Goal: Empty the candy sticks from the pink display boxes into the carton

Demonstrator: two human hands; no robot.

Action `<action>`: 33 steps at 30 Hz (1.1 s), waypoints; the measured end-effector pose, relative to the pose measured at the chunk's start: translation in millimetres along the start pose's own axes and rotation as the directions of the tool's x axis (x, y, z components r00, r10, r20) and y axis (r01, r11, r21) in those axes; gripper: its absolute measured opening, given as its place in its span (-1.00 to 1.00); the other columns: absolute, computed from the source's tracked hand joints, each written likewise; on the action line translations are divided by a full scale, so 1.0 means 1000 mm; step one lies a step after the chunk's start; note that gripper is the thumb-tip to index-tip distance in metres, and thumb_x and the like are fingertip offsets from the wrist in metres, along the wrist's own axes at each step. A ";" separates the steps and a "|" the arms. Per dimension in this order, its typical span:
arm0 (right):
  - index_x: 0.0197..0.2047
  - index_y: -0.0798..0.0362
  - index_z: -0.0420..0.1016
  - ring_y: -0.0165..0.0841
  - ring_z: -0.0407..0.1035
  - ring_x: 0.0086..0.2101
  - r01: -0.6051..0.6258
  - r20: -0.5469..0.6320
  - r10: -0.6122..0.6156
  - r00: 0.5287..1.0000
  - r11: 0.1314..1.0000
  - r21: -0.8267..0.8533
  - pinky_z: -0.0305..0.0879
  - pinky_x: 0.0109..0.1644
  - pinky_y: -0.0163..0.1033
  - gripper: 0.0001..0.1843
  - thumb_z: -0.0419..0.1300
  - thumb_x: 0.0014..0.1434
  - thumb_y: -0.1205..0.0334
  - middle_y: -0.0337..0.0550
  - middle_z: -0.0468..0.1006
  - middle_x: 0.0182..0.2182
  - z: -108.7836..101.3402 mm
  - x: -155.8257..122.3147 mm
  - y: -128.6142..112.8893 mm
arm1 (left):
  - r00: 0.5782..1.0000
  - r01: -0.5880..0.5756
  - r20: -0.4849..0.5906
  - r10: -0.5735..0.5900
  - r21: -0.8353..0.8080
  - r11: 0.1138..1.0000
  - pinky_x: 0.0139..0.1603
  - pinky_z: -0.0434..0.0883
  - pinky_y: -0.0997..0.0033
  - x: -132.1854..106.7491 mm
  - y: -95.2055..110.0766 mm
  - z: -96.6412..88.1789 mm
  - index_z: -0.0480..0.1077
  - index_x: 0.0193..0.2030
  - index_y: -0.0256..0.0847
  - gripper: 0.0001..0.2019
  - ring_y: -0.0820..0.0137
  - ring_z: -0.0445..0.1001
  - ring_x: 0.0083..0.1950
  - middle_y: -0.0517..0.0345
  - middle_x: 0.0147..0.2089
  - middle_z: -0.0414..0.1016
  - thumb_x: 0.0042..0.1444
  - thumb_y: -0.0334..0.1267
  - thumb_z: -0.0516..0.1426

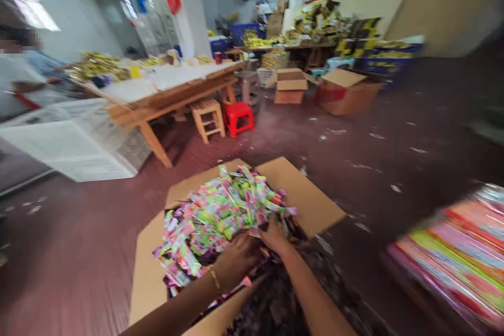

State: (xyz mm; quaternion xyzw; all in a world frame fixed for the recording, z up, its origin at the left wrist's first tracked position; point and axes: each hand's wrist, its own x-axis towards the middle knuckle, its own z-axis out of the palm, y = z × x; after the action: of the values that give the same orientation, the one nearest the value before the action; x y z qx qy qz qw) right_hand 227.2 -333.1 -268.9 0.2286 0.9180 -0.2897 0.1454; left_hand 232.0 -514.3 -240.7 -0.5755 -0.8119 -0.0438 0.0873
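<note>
An open cardboard box (pixel 147 268) in front of me is heaped with small shiny wrapped packets (pixel 224 207) in pink, green and purple. Both of my hands are at the near right side of the heap, close together. My left hand (pixel 240 254), with a gold-coloured bracelet at the wrist, has its fingers curled down among the packets; the fingertips are hidden. Just to its right, my right hand (pixel 275 234) reaches into the packets with thumb and fingers bent around some of them. Which packets each hand grips is blurred.
Colourful plastic-wrapped packs (pixel 460 252) lie at the right. Ahead stand a long wooden table (pixel 177 89), a wooden stool (pixel 208 115), a red stool (pixel 239 115) and two cardboard boxes (pixel 289 94). A white crate (pixel 79 142) is at the left, near another person (pixel 31 73). Scraps litter the floor.
</note>
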 end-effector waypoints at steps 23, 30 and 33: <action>0.47 0.41 -0.23 0.16 -0.08 0.38 0.078 0.342 -0.085 0.936 0.996 0.034 -0.06 0.39 0.04 0.16 0.30 0.11 -0.06 0.54 -0.05 0.38 -0.015 -0.015 -0.002 | 0.821 0.493 0.299 -0.487 0.060 0.868 0.39 -0.01 -0.30 0.033 -0.118 -0.015 0.25 0.38 0.09 -0.34 -0.16 -0.19 0.53 -0.11 0.54 -0.14 0.16 0.16 0.18; 0.47 0.41 -0.25 0.12 0.01 0.34 0.094 0.295 -0.079 0.952 0.995 -0.039 -0.03 0.37 -0.04 0.06 0.26 0.18 0.06 0.50 0.04 0.35 -0.012 -0.017 0.003 | 0.802 0.520 0.310 -0.510 0.056 0.852 0.43 -0.13 -0.33 0.034 -0.109 -0.015 0.21 0.41 0.10 -0.30 -0.16 -0.29 0.54 -0.07 0.57 -0.24 0.16 0.22 0.15; 0.47 0.38 -0.22 0.09 0.05 0.33 0.108 0.258 -0.096 0.961 0.994 -0.032 0.00 0.36 -0.05 0.01 0.23 0.22 0.06 0.46 0.09 0.33 -0.011 -0.021 0.010 | 0.794 0.537 0.313 -0.521 0.039 0.842 0.42 -0.11 -0.34 0.026 -0.104 -0.016 0.23 0.40 0.06 -0.31 -0.20 -0.29 0.54 -0.09 0.57 -0.27 0.18 0.21 0.13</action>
State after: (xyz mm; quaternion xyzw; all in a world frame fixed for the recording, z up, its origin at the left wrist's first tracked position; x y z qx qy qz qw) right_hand 248.5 -326.6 -256.2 0.1381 0.9084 -0.3028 0.2529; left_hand 127.4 -528.0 -216.7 -0.3271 -0.9422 0.0037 -0.0724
